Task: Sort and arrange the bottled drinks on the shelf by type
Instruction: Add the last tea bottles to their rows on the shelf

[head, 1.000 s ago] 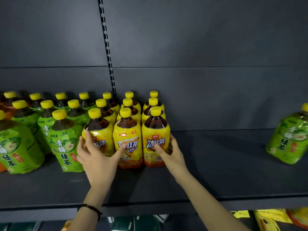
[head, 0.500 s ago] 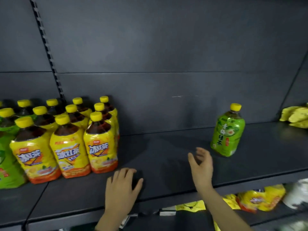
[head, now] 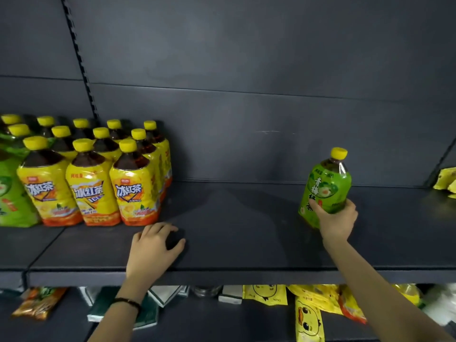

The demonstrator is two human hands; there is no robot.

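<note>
A lone green tea bottle (head: 328, 186) with a yellow cap stands on the right of the dark shelf (head: 234, 218). My right hand (head: 336, 220) is wrapped around its lower part. Several yellow iced tea bottles (head: 133, 183) stand in tight rows at the left, front ones showing their labels. Green tea bottles (head: 9, 193) are grouped at the far left, partly cut off by the frame edge. My left hand (head: 154, 248) lies flat on the shelf just right of the front yellow bottle, holding nothing.
Yellow snack bags (head: 445, 180) lie at the shelf's far right end. On the lower shelf sit yellow duck-print packets (head: 307, 317), dark green packs (head: 103, 307) and an orange bag (head: 37, 302). A slotted upright (head: 79, 58) runs up the back panel.
My right hand has reached right and closed around the lone green bottle. My left hand left the yellow bottles and settled flat on the shelf. The view swung to the right.
</note>
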